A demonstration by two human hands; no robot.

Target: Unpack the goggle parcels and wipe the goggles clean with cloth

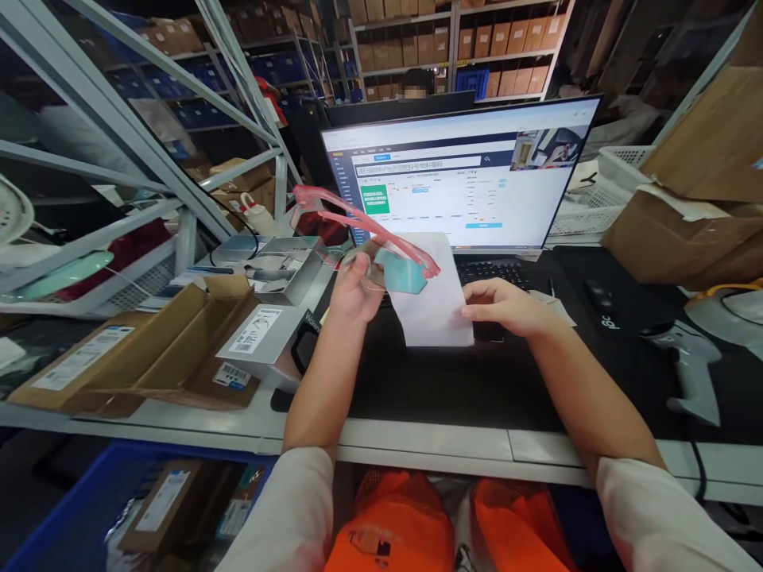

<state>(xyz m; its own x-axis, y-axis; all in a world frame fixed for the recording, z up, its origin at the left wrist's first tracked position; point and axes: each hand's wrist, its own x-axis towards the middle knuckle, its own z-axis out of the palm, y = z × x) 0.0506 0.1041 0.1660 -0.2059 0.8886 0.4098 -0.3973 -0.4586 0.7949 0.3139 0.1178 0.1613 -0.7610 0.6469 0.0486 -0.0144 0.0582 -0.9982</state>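
Observation:
A pair of glasses with pink temple arms is raised over the desk in front of the monitor. My left hand is closed on it, thumb up. A teal patch, which looks like a lens or cloth, shows beside my fingers. Behind the glasses a white sheet of paper stands tilted. At its right edge my right hand pinches the paper between thumb and fingers. Part of the left fingers is hidden behind the glasses, so I cannot tell whether they also touch the sheet.
A monitor and keyboard stand behind my hands. Left are an open cardboard box, a grey box and an open grey carton. Right lie a mouse and a barcode scanner. Below is a blue bin.

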